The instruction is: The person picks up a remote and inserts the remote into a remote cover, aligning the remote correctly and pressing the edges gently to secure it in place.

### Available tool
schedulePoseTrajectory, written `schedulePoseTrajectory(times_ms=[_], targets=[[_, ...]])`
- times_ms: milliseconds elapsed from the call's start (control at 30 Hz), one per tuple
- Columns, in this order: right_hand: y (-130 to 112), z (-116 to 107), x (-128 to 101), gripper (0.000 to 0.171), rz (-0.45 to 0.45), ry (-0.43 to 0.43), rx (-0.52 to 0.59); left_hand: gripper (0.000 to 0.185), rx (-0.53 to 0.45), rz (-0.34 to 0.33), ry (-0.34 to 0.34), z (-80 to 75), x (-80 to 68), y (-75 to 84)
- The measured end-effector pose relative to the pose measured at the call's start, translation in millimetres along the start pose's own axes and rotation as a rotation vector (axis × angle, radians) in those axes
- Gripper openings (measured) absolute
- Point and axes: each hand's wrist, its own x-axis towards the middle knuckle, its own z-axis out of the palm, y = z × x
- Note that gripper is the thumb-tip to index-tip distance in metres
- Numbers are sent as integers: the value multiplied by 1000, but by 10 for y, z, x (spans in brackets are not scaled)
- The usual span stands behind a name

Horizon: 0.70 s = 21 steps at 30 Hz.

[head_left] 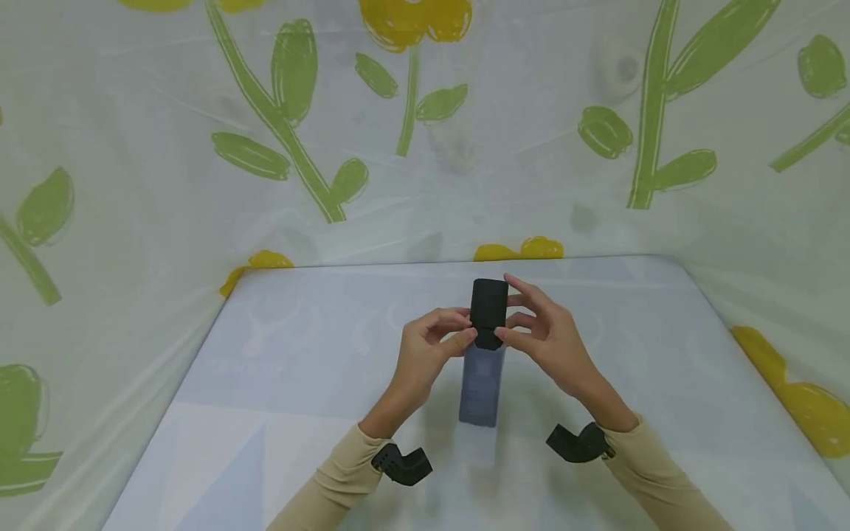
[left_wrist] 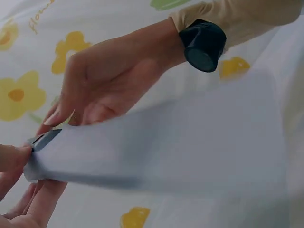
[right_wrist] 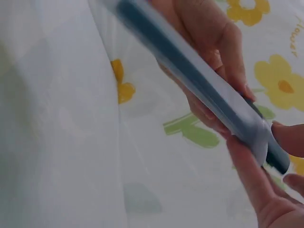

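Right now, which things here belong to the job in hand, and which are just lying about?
Seemingly in the job:
black piece, held between the person's left grip and right grip
long blue-grey piece, extending from it toward the person

Just around it:
table, underneath
flowered cloth, behind
left wrist camera and right wrist camera, worn rather than lying about

The black piece (head_left: 489,302) looks smooth and matt.

Case (head_left: 483,369) between left hand (head_left: 425,346) and right hand (head_left: 553,341), cloth (head_left: 505,192) behind table (head_left: 312,354)
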Motion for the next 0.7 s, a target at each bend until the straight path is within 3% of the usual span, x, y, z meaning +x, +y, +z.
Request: schedulePoseTrajectory(times_ms=[100, 200, 400, 700], targets=[[49, -39, -39, 61, -68, -15, 33, 23, -31, -17, 26, -19, -5, -2], [106, -37, -60, 42, -162, -11, 21, 30, -78, -30, 31, -20, -23, -9], [174, 6, -72, 22, -306, -15, 10, 42, -57, -26, 6, 8, -47, 9], [138, 2, -30, 20, -274, 6, -67, 44, 18, 16, -17, 7, 1, 51]])
